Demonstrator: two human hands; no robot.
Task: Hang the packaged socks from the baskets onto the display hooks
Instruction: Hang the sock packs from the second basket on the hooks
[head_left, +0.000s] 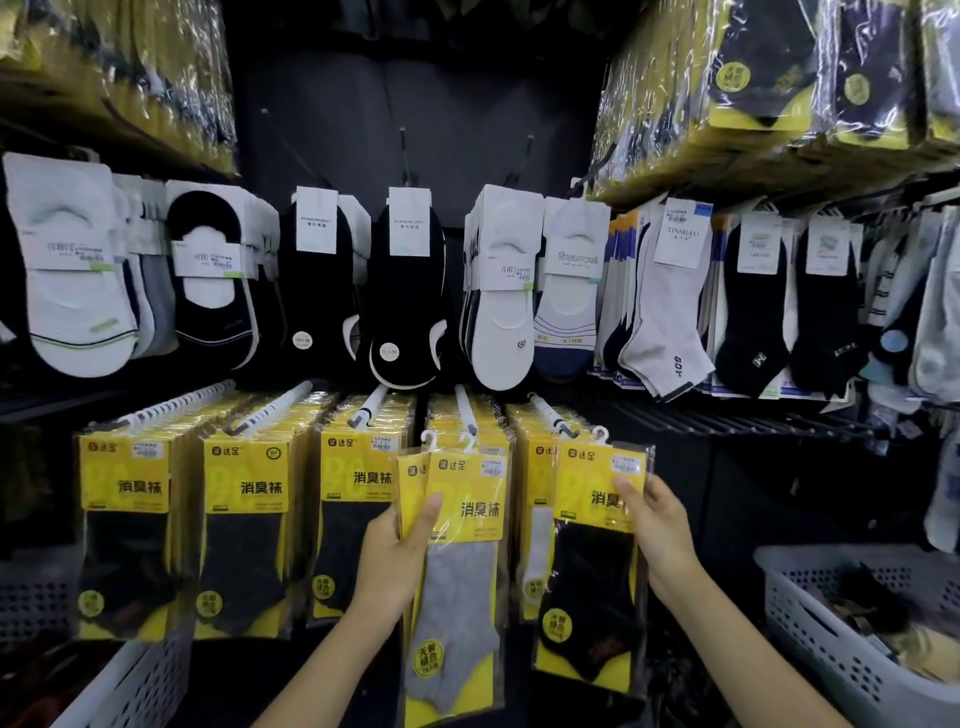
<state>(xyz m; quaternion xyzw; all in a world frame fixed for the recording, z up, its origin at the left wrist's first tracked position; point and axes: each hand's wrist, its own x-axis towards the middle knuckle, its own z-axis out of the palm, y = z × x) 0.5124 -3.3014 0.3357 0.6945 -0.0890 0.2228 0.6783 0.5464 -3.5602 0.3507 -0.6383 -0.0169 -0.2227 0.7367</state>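
Observation:
My left hand (400, 551) grips two yellow sock packs; the front grey-sock pack (460, 587) overlaps another pack behind it, and both have white hanger hooks at the top. My right hand (657, 525) pinches a yellow black-sock pack (592, 571) by its upper right edge, and that pack's hanger hook sits beside the tip of a display hook (563, 427). Rows of matching yellow packs hang from white display hooks across the lower rack (358, 410).
A white perforated basket (810, 613) with dark packs inside stands at lower right. Another white basket (135, 680) is at lower left. Above hang rows of white and black socks (405, 291), and wrapped yellow bundles (779, 78) fill the top shelves.

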